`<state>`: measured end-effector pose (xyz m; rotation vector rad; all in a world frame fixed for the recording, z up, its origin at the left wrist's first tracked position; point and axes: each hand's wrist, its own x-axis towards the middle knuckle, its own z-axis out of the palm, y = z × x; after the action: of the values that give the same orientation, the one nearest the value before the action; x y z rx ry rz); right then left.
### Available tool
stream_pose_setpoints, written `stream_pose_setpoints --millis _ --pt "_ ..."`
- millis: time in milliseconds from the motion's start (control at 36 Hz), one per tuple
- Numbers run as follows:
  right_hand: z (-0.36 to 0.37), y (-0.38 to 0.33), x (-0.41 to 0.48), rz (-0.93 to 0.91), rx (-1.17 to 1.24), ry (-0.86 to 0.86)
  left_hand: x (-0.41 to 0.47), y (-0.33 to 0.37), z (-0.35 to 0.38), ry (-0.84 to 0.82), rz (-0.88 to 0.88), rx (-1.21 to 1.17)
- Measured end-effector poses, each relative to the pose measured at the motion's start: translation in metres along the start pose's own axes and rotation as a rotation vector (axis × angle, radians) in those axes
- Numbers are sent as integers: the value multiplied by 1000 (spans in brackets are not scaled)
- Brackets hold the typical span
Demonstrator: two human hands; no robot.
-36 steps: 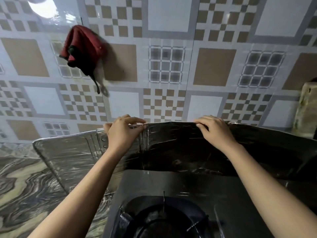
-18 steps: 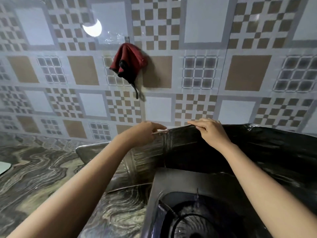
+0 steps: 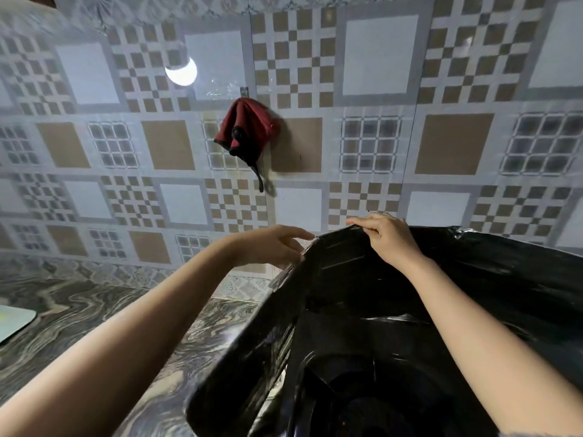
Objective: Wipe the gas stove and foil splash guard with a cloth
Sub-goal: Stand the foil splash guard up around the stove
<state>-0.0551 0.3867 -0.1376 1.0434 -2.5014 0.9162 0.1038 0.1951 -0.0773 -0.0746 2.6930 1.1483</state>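
The foil splash guard (image 3: pixel 492 279) stands folded around the gas stove (image 3: pixel 353 398) at the lower right and looks dark and glossy. My right hand (image 3: pixel 386 236) grips its top edge near the fold, fingers curled over the rim. My left hand (image 3: pixel 274 246) is just left of the folded side panel, fingers stretched out, touching the panel's outer face. A red and black cloth (image 3: pixel 244 132) hangs from a hook on the tiled wall, above and left of both hands. Only part of the stove's burner ring shows at the bottom.
The patterned tile wall (image 3: pixel 372 58) rises right behind the guard. A marbled grey countertop (image 3: pixel 79 313) stretches to the left, with a pale green flat object (image 3: pixel 14 321) at the far left edge. A lamp's glare (image 3: pixel 181 70) reflects on the tiles.
The view has swung left and up. The guard's left panel has folded in toward the stove. My left hand let go of the top edge and now lies open against the panel.
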Motion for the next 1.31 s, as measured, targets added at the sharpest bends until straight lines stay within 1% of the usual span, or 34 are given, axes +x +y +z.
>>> stream_pose_setpoints --millis 111,250,333,417,472,556,611,722,833,889,1000,1167,1306 --pt "-2 -4 0 12 34 -36 4 -7 10 49 -5 -143" --pt "3 -3 2 31 30 -112 11 -19 32 175 10 -190" --pt "9 -2 4 32 28 -162 17 -25 47 242 28 -368" --pt "12 -1 7 41 18 -181 22 -27 56 253 49 -542" --pt "13 0 9 48 13 -194 25 -28 58 253 48 -609" --pt "11 -1 12 79 28 -219 29 -25 59 304 34 -684" --pt "9 -4 16 86 21 -232 33 -24 59 332 21 -805" --pt "12 -8 24 55 -56 -247 42 -22 58 368 1 -1076" --pt "29 -11 29 -6 -58 -252 52 -26 57 435 -24 -1280" --pt "40 -15 32 -29 -58 -254 56 -25 57 441 -14 -1331" --pt "56 -23 38 -34 -90 -197 63 -28 55 485 -2 -1379" --pt "69 -29 48 -22 -120 -219 71 -35 53 548 -12 -1488" --pt "71 -31 50 -53 -144 -201 72 -38 50 558 -4 -1544"
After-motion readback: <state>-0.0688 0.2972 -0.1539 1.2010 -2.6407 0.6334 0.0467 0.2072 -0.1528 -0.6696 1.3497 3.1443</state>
